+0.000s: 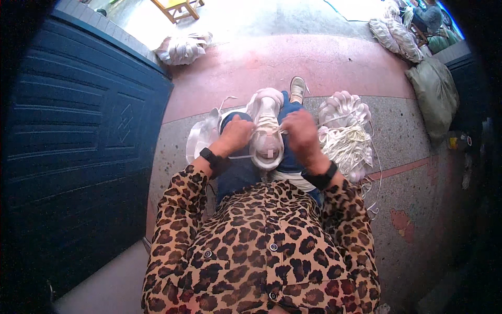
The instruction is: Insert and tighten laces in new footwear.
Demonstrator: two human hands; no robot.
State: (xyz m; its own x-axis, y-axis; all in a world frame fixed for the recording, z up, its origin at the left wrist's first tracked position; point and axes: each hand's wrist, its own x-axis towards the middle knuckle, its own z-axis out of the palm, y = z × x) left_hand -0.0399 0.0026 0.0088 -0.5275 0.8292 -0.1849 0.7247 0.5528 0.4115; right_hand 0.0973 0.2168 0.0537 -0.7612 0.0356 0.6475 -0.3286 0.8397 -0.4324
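Note:
A white and pale pink shoe, it seems a sneaker upper, lies across my lap between my hands. White shoelaces cross its front. My left hand is closed at the shoe's left side, pinching a lace end. On the other side my right hand is curled into a fist round the lace, held a little off the upper. My fingers partly hide the lace ends. Another white and pink upper sits just beyond it, against my legs.
To the right lie a heap of white laces and stacked pale uppers. White material is by my left knee. A blue panelled door stands left. Farther off are a white bundle, a yellow stool and a greyish sack.

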